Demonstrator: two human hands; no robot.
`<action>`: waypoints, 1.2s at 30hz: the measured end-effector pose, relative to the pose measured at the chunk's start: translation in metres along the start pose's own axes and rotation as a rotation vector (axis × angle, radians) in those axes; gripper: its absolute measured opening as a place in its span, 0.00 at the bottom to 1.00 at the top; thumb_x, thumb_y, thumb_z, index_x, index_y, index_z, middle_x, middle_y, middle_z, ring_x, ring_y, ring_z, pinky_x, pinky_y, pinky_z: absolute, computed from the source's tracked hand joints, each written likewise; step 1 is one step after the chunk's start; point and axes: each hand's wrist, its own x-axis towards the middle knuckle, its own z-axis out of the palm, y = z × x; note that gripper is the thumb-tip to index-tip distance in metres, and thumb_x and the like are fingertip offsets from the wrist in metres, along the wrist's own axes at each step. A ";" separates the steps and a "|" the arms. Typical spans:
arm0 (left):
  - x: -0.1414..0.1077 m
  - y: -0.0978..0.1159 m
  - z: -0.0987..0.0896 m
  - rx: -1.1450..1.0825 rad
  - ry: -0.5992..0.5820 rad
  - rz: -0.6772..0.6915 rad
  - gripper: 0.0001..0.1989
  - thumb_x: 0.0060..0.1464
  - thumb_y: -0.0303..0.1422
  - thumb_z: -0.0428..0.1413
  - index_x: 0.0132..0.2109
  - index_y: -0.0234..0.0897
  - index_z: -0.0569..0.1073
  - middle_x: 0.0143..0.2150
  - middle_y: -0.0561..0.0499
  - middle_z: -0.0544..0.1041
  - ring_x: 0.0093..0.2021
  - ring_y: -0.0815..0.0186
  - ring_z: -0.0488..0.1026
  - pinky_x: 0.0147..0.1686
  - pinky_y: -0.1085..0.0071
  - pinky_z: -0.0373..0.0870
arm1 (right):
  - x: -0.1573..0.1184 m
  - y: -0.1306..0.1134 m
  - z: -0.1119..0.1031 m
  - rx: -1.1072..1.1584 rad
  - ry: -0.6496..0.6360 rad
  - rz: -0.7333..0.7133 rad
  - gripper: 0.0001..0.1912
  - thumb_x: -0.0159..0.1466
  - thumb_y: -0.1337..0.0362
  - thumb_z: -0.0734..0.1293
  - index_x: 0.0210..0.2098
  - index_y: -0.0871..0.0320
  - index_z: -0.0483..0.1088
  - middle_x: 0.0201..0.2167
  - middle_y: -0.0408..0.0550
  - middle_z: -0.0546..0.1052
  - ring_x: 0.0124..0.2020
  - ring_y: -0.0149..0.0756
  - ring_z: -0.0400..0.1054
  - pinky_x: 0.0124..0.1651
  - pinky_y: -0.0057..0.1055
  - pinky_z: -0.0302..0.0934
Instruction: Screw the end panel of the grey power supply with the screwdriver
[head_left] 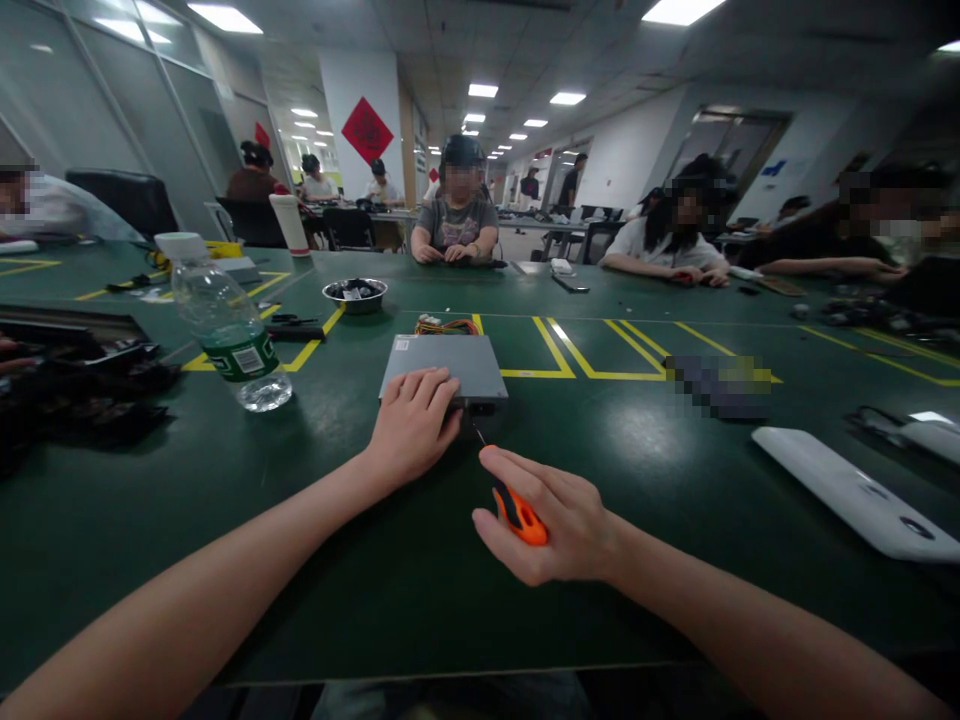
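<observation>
The left hand [412, 415] lay on the near left of the box [454, 368], fingers close together, thumb at its near edge. The right hand [555, 515] pinched the orange screwdriver [523, 518], its palm hiding some fingers; whether the tip touched the box's shadowed near face was hard to tell.

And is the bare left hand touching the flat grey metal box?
Touching. The head view shows the left hand lying on the box, its fingers over the near left part of the top.
</observation>
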 end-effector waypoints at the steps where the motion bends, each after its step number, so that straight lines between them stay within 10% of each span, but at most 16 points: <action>1: 0.000 0.000 0.000 0.004 0.003 0.003 0.15 0.57 0.35 0.48 0.50 0.35 0.67 0.53 0.42 0.70 0.53 0.53 0.64 0.49 0.56 0.59 | -0.001 0.001 -0.001 -0.004 0.005 -0.027 0.12 0.57 0.67 0.65 0.41 0.55 0.64 0.40 0.53 0.74 0.44 0.39 0.71 0.31 0.26 0.69; 36: 0.001 0.002 0.000 0.007 -0.020 -0.028 0.14 0.58 0.35 0.47 0.49 0.35 0.67 0.52 0.43 0.69 0.52 0.54 0.63 0.49 0.56 0.57 | -0.008 -0.004 0.003 0.070 -0.041 0.021 0.10 0.54 0.72 0.66 0.35 0.57 0.66 0.39 0.53 0.75 0.47 0.40 0.70 0.42 0.32 0.68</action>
